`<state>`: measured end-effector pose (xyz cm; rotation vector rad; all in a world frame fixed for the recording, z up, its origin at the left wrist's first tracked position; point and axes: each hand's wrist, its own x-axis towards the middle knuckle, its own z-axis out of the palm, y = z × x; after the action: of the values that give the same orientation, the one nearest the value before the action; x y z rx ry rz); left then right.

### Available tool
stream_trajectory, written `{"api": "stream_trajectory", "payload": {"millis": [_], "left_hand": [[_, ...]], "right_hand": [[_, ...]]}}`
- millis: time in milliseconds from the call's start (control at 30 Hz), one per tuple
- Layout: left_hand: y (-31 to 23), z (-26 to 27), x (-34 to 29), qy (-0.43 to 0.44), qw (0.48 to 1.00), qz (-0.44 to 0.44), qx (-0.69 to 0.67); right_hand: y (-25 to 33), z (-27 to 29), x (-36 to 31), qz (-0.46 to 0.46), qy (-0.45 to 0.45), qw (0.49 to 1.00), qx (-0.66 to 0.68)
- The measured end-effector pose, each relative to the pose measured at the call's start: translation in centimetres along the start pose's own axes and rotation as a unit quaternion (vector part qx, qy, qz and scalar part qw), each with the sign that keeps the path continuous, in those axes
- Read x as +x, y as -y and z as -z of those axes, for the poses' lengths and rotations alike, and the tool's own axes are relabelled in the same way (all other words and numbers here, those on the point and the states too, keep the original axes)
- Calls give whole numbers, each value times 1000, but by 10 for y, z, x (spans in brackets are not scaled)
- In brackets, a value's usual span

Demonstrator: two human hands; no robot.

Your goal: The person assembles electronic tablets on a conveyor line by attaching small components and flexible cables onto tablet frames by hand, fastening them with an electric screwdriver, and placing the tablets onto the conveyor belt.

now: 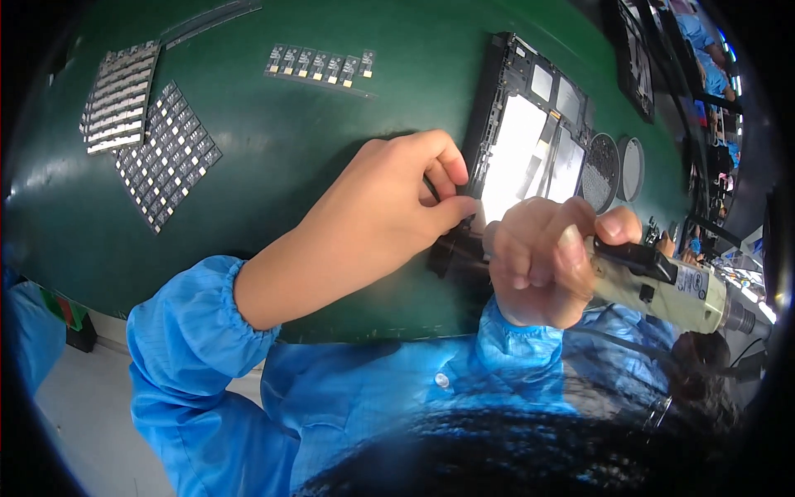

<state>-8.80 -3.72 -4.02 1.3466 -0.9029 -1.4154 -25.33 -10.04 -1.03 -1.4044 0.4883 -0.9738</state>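
In the head view, the left hand (397, 186), narrowed though I cannot tell on what, is at the edge of the black-framed device (512, 137) on the green surface (414, 108), while the right hand (542, 261) grips a screwdriver (662, 290), seemingly for screw work calling for tip alignment.

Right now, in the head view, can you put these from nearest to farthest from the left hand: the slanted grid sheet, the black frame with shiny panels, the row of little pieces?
1. Black frame: just right of the left hand, by its fingers.
2. Row of little pieces: beyond the hand, a bit left.
3. Slanted grid sheet: far over on the left.
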Motion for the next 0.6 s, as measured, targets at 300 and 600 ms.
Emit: {"api": "stream_trajectory", "payload": {"millis": [300,600], "left_hand": [[4,-2,-3,-4,1000,-21,13],[6,-2,1,-14,999,-35,17]], "right_hand": [[-1,-5,-2,-12,4,1000,7],[-4,-15,2,-19,-12,997,-75]]}}
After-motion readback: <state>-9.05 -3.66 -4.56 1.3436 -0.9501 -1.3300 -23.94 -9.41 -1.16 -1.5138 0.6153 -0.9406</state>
